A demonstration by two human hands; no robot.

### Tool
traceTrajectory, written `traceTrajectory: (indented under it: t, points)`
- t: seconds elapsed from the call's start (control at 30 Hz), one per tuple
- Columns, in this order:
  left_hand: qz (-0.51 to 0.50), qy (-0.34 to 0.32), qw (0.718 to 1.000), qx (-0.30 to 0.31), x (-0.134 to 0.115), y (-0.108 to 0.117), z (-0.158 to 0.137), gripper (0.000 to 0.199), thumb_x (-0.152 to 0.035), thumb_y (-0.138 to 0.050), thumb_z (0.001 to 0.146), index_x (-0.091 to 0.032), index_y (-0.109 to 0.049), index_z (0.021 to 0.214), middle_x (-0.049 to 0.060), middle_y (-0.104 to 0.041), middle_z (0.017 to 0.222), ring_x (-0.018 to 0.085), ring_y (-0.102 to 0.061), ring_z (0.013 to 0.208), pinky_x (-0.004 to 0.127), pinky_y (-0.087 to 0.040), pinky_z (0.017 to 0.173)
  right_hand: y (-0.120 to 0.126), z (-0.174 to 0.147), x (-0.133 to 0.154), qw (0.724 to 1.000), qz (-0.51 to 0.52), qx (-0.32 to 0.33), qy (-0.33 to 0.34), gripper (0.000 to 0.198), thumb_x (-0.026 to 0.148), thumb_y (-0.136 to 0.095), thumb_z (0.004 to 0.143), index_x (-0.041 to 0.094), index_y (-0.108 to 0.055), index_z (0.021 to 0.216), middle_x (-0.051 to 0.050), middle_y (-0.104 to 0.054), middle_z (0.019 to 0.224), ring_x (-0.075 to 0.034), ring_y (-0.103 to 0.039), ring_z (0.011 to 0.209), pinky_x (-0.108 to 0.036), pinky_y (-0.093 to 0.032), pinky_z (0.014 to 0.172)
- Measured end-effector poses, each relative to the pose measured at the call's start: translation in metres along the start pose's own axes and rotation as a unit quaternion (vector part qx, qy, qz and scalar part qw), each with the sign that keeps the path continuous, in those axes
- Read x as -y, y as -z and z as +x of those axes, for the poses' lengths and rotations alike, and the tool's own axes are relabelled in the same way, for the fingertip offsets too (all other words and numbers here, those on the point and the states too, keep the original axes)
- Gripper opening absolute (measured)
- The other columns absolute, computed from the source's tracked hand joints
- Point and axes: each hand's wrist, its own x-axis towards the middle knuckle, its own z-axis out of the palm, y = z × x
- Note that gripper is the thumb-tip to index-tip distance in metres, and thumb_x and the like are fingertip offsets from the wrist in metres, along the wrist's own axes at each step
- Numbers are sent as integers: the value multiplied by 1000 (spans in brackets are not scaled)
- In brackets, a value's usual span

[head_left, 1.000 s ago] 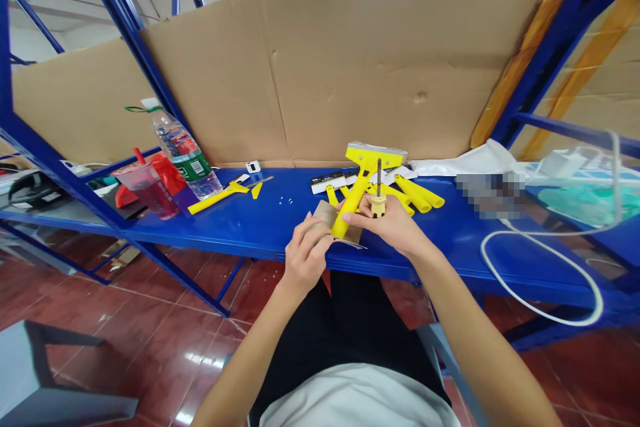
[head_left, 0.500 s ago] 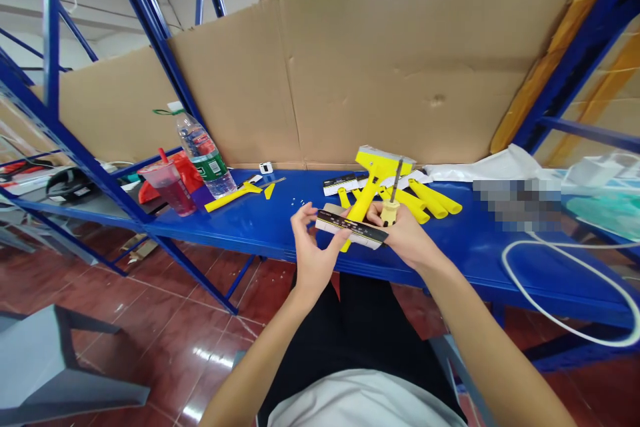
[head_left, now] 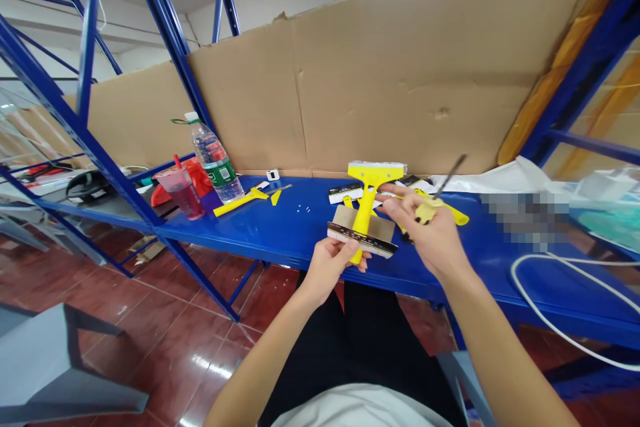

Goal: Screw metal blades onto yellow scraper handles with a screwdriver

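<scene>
My left hand [head_left: 327, 267] is closed around the lower handle of a yellow scraper [head_left: 369, 195], which stands head up over the table's front edge. A black-and-white printed cardboard sleeve [head_left: 364, 240] lies across that handle, pinched under my left thumb; its brown inside faces up. In my right hand [head_left: 440, 240] is a screwdriver [head_left: 427, 209] with a pale yellow grip, its dark shaft slanting up and to the right. My right fingertips are close beside the scraper handle; whether they touch it I cannot tell.
More yellow scraper handles [head_left: 457, 215] and printed sleeves [head_left: 345, 193] lie behind my hands on the blue table [head_left: 270, 230]. Leftward are another scraper [head_left: 240, 202], a water bottle [head_left: 217, 163] and a red drink cup [head_left: 181, 193]. A white cable [head_left: 517, 280] loops at the right.
My right hand has moved right, away from the sleeve, and the screwdriver now tilts rightward. My left hand has shifted onto the scraper handle and sleeve, and the scraper stands more upright.
</scene>
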Motion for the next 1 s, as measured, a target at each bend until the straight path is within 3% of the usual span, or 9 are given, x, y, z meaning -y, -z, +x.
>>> traceTrajectory:
  t: [0.13, 0.27, 0.4, 0.53, 0.67, 0.8, 0.87, 1.0]
  points:
    - [40, 3, 998, 38, -2, 7, 0, 55, -64, -93, 81, -13, -79, 94, 11, -80, 85, 16, -70, 65, 33, -58, 72, 15, 7, 0, 991, 74, -108, 19, 63, 45, -99, 79, 23, -42, 65, -6, -71, 114, -26, -79, 98, -50, -69, 100]
    - [74, 5, 995, 69, -11, 9, -3, 56, -65, -93, 81, -12, -81, 94, 11, -79, 82, 19, -71, 70, 35, -59, 77, 27, 9, 2, 986, 79, -140, 35, 66, 41, -105, 71, 23, -42, 63, -1, -59, 90, -18, -70, 80, -45, -73, 89]
    - [80, 19, 994, 68, -17, 6, -7, 56, -66, -90, 83, -12, -82, 96, 13, -80, 86, 20, -72, 72, 34, -60, 75, 23, 5, 6, 993, 40, -106, 22, 67, 43, -104, 71, 23, -41, 62, 0, -56, 84, -18, -63, 77, -42, -69, 85]
    - [67, 18, 996, 55, -19, 4, -10, 51, -60, -90, 86, -11, -81, 97, 15, -81, 92, 20, -73, 74, 34, -60, 76, 8, -2, 6, 999, -33, -17, 2, 65, 47, -99, 76, 24, -39, 62, 0, -57, 78, -19, -57, 76, -37, -59, 78]
    - [42, 1, 998, 36, -21, 4, -11, 45, -56, -87, 91, -12, -79, 98, 13, -80, 92, 17, -69, 71, 32, -57, 72, -5, -5, 4, 998, -54, 44, -10, 61, 44, -93, 80, 24, -38, 61, -2, -60, 77, -22, -62, 82, -36, -52, 78]
    - [-15, -12, 1000, -24, -26, 3, -10, 43, -54, -89, 90, -14, -74, 97, 7, -73, 88, 9, -56, 60, 25, -45, 56, -7, -6, 3, 995, -53, 77, -19, 56, 41, -88, 84, 26, -37, 63, -3, -64, 76, -28, -70, 95, -38, -52, 83]
    - [-37, -13, 999, -36, -29, 3, -10, 43, -54, -89, 90, -15, -71, 95, 4, -69, 85, 7, -52, 57, 23, -40, 52, -7, -7, 4, 994, -63, 84, -14, 56, 42, -85, 87, 25, -37, 64, -5, -69, 82, -30, -72, 100, -41, -52, 88]
    - [-61, -26, 997, -27, -32, 6, -10, 43, -53, -85, 94, -13, -68, 92, 4, -68, 84, 6, -50, 56, 21, -39, 52, -10, -8, 4, 994, -77, 72, 7, 56, 49, -83, 91, 24, -42, 63, -11, -77, 115, -34, -71, 117, -47, -52, 100]
